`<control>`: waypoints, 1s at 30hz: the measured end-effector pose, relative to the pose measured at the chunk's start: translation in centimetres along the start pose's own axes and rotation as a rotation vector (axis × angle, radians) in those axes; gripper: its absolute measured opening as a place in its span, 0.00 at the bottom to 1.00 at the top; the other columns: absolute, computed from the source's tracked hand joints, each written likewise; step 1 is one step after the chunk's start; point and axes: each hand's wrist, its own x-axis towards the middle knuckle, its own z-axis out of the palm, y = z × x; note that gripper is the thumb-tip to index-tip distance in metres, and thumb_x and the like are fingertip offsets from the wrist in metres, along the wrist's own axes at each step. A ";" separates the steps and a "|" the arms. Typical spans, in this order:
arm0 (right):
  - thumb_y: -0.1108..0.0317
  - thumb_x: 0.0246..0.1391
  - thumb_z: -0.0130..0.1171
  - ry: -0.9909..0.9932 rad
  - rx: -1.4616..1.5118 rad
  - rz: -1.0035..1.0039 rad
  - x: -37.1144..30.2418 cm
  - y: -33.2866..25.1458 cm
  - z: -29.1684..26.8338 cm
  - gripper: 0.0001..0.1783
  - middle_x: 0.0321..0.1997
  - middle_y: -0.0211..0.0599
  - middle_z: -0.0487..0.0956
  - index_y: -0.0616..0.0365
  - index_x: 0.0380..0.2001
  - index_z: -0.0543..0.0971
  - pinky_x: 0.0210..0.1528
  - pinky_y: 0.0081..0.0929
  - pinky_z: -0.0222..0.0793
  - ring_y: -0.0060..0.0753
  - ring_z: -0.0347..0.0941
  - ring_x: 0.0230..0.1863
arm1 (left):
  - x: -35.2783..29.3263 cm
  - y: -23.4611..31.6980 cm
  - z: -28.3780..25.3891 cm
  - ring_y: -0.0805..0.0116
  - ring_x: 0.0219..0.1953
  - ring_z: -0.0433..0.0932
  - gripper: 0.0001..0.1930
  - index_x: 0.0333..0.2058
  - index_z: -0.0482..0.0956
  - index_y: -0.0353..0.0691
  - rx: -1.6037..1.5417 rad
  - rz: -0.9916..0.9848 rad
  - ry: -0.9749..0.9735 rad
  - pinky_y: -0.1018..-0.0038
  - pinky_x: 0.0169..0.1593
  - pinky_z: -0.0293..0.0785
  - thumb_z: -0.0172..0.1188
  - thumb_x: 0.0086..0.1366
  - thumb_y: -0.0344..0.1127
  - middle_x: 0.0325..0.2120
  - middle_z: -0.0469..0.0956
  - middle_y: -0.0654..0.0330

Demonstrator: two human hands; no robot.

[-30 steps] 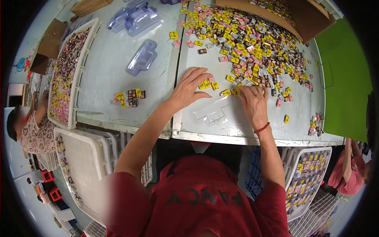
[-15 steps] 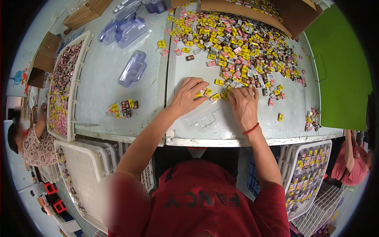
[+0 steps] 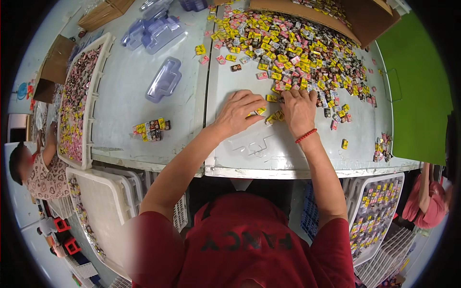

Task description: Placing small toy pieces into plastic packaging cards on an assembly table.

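My left hand (image 3: 240, 114) is curled over the worktop, thumb and fingers closed around small yellow boxes (image 3: 260, 111). My right hand (image 3: 299, 111), with a red bead bracelet at its wrist, bends over the near edge of a pile of tiny boxes (image 3: 288, 55) in yellow, pink, black and white. Its fingertips are down among the boxes, so their grip is hidden. A few yellow boxes (image 3: 274, 117) lie beside the right hand, between both hands. Just below the hands lies a clear moulded plastic tray (image 3: 249, 145).
Left lie a filled tray (image 3: 152, 129), a bluish plastic tray (image 3: 164, 80) and stacked ones (image 3: 161, 36). A white crate (image 3: 93, 105) holds more boxes. A cardboard carton (image 3: 370, 24) stands behind the pile, a green panel (image 3: 413, 91) right. People work at both sides.
My right hand has moved away from me, from the loose yellow boxes to the pile's edge. My left hand has shifted slightly right, around yellow boxes. The view has shifted a little.
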 end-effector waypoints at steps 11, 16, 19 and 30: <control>0.67 0.46 0.63 0.043 0.153 -0.002 -0.7 0.4 0.2 0.14 0.42 0.32 0.78 0.51 0.40 0.78 0.61 0.50 0.50 0.37 0.70 0.48 | 0.5 0.4 0.5 0.59 0.47 0.71 0.15 0.40 0.80 0.41 0.062 0.059 0.041 0.65 0.50 0.67 0.66 0.51 0.32 0.40 0.76 0.62; 0.67 0.46 0.63 0.088 0.152 -0.015 -0.9 0.4 0.4 0.14 0.42 0.33 0.78 0.51 0.40 0.78 0.61 0.50 0.50 0.37 0.70 0.48 | 0.7 0.2 1.0 0.60 0.41 0.71 0.11 0.36 0.80 0.41 0.111 -0.021 0.050 0.65 0.47 0.65 0.64 0.52 0.33 0.34 0.74 0.60; 0.66 0.47 0.63 0.106 0.164 -0.010 -1.0 0.5 0.7 0.14 0.43 0.33 0.78 0.51 0.40 0.79 0.62 0.50 0.50 0.37 0.70 0.49 | 0.8 0.2 0.8 0.59 0.39 0.71 0.11 0.33 0.80 0.40 0.166 -0.055 0.074 0.65 0.45 0.66 0.66 0.51 0.35 0.30 0.73 0.60; 0.67 0.47 0.64 0.095 0.189 -0.009 -0.9 0.6 0.6 0.14 0.43 0.32 0.79 0.52 0.40 0.79 0.61 0.49 0.51 0.37 0.70 0.48 | 4.8 -6.4 -1.7 0.52 0.42 0.74 0.10 0.35 0.78 0.36 0.267 -0.149 0.199 0.63 0.48 0.70 0.64 0.55 0.32 0.35 0.77 0.53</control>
